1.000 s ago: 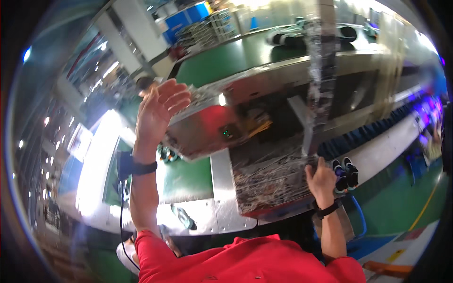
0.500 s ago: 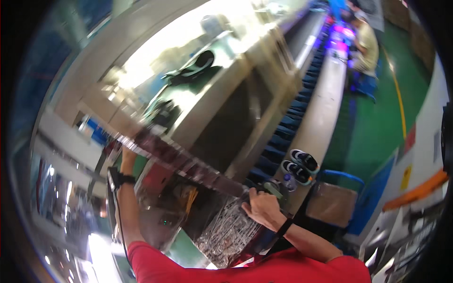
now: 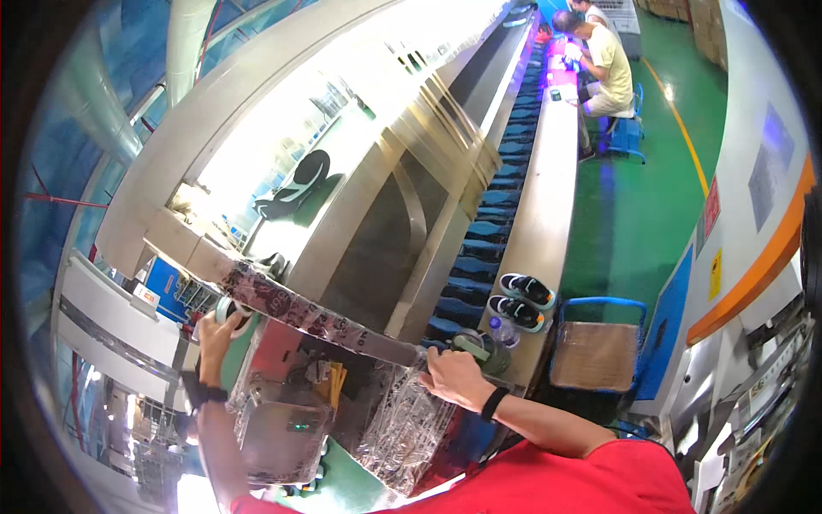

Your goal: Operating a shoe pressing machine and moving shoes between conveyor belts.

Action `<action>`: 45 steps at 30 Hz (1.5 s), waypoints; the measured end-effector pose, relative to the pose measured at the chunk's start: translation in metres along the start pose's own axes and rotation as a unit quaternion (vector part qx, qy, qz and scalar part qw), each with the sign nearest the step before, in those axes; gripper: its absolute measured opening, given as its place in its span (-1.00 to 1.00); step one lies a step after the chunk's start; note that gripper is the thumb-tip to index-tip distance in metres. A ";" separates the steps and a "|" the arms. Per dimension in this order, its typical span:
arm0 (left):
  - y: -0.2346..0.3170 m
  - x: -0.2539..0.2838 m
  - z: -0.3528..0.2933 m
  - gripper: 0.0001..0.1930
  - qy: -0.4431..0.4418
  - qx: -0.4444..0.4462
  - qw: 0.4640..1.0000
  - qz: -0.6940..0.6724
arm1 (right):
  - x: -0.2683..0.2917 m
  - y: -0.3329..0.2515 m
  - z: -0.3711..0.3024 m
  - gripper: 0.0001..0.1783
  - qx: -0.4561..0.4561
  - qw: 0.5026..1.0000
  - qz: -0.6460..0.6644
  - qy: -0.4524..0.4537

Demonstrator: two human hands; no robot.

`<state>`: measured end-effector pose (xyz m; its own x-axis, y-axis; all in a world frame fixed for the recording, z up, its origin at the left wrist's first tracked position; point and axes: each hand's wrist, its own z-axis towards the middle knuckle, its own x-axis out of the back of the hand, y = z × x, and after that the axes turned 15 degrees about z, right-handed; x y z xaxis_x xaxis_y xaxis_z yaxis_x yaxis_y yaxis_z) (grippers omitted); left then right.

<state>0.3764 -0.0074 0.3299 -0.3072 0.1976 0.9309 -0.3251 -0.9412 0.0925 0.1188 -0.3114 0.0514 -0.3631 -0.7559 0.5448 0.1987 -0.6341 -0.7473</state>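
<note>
My left hand (image 3: 216, 344) is at the left end of a long ledge (image 3: 342, 330) with a patterned, worn covering. Its fingers close round a dark and white shoe (image 3: 233, 313), partly hidden by the hand. Fingers bent over the ledge's right end, my right hand (image 3: 458, 377) grips its corner. Beyond the ledge, a black and white shoe (image 3: 295, 187) lies on the green belt inside the brightly lit machine (image 3: 342, 231). Another shoe (image 3: 272, 265), mostly hidden, sits just behind the ledge.
A pair of black shoes (image 3: 522, 301) and a bottle (image 3: 503, 332) stand on the pale bench (image 3: 548, 206) beside a rack of blue forms (image 3: 492, 227). A blue-framed chair (image 3: 597, 355) is at the right. Co-workers (image 3: 604, 68) sit farther off. Below the ledge is a foil-wrapped box (image 3: 407, 428).
The view has steadied and shifted, with the scene sliding left and the blur gone. My left hand has come down and now shows at a shoe; my right hand stays at the ledge's end.
</note>
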 end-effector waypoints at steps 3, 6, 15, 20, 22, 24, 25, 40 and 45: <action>0.002 0.050 -0.064 -0.65 0.036 0.041 0.996 -0.076 | 0.000 -0.008 0.000 -0.55 0.015 1.000 0.011 -0.015; 0.018 0.081 -0.120 -0.63 0.060 0.111 0.971 -0.202 | -0.003 -0.005 -0.001 -0.58 0.011 1.000 0.015 -0.011; 0.073 0.035 -0.281 -0.67 -0.016 0.198 0.939 -0.282 | 0.025 -0.033 -0.026 -0.10 0.206 0.918 0.338 0.008; 0.084 -0.069 -0.314 -0.58 -0.176 0.203 0.892 -0.364 | 0.027 -0.057 -0.065 -0.12 0.194 0.903 0.379 -0.053; 0.073 -0.107 -0.323 -0.50 -0.143 0.207 0.882 -0.399 | 0.019 -0.064 -0.070 -0.19 0.169 0.930 0.325 -0.023; 0.071 -0.125 -0.330 -0.41 -0.065 0.169 0.890 -0.419 | 0.021 -0.082 -0.075 -0.23 0.158 0.937 0.312 -0.023; 0.085 -0.118 -0.330 -0.36 -0.053 0.149 0.880 -0.447 | 0.024 -0.087 -0.078 -0.28 0.136 0.944 0.300 -0.009; 0.076 -0.146 -0.349 -0.40 0.028 0.010 0.914 -0.406 | 0.004 -0.159 -0.029 -0.42 0.043 0.976 -0.039 -0.209; 0.084 -0.135 -0.348 -0.34 0.008 -0.046 0.904 -0.424 | 0.000 -0.158 -0.046 -0.35 0.000 0.995 -0.051 -0.090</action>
<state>0.0791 -0.0175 0.0893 0.0757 0.8425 0.5333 -0.5232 -0.4217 0.7405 0.0455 -0.2041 0.1519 -0.2134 -0.7049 0.6764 0.1689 -0.7086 -0.6851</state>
